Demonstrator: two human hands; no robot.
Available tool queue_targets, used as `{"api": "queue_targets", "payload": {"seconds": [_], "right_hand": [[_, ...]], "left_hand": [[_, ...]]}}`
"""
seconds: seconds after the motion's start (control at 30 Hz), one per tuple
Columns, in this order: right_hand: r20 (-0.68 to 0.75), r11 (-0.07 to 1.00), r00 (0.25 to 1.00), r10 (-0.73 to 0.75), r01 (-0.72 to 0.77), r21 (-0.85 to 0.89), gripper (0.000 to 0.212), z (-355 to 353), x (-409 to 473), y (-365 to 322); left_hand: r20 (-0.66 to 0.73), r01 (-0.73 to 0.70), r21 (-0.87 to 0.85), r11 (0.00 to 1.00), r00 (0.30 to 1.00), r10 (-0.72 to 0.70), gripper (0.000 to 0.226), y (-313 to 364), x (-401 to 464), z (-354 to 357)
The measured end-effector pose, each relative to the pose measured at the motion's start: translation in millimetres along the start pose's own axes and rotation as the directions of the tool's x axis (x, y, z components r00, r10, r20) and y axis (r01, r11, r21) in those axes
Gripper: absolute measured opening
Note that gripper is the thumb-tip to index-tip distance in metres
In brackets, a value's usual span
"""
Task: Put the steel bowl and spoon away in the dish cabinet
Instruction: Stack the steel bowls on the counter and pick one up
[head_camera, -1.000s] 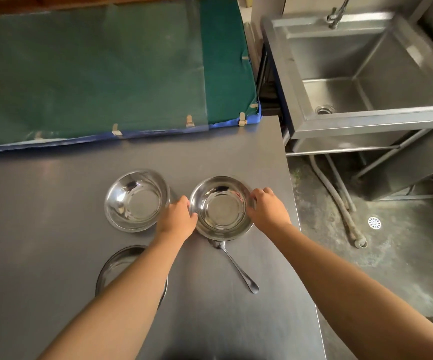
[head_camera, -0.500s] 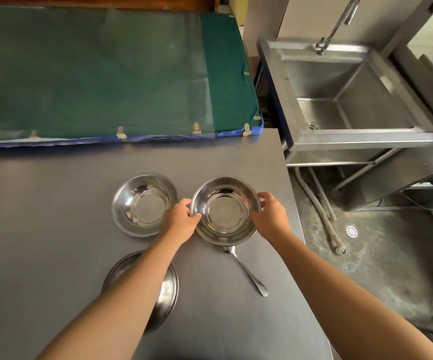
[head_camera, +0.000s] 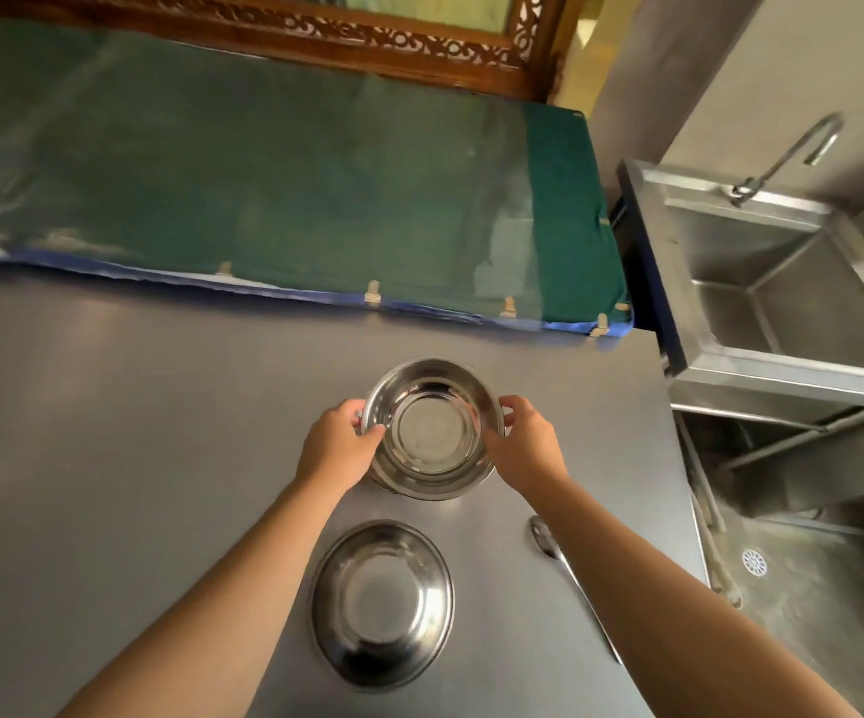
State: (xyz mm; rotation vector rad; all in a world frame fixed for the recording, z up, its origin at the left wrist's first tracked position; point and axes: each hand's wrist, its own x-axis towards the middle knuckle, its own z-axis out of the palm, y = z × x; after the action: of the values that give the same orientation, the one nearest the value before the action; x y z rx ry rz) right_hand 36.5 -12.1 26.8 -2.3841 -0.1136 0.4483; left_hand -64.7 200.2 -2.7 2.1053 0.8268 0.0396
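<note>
I hold a shiny steel bowl by its rim with both hands, my left hand on its left side and my right hand on its right. It sits in or just above a second steel bowl, of which only the near rim shows; I cannot tell whether they touch. A steel spoon lies on the grey steel table to the right, its handle partly hidden by my right forearm. No dish cabinet is in view.
A third steel bowl stands on the table nearer to me. A green cloth-covered surface borders the table's far edge. A steel sink with a faucet stands right, with a floor drain below.
The bowl in my hands has moved left off the spoon and over the neighbouring bowl. The spoon's bowl end now lies uncovered. My view has tilted up and shifted left.
</note>
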Motion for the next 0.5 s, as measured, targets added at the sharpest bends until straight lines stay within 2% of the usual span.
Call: {"api": "queue_targets", "payload": {"seconds": [0.1,0.33,0.5], "right_hand": [[0.033,1.0,0.999,0.013,-0.013,-0.019,0.043,22.1,6.6,-10.0],[0.054,0.992,0.995,0.09,-0.084,-0.096,0.046,42.6,19.2,-2.9],[0.067,0.99,0.993,0.095,-0.088,-0.11,0.043,46.1,21.6,7.4]], "left_hand": [[-0.013,0.016,0.009,1.0,1.0,-0.016,0.029,-15.4,11.0,-11.2],[0.064,0.032,0.021,0.999,0.997,-0.033,0.035,-31.1,30.1,1.0],[0.041,0.034,0.043,0.999,0.999,-0.036,0.043,-34.4,34.8,14.6]]}}
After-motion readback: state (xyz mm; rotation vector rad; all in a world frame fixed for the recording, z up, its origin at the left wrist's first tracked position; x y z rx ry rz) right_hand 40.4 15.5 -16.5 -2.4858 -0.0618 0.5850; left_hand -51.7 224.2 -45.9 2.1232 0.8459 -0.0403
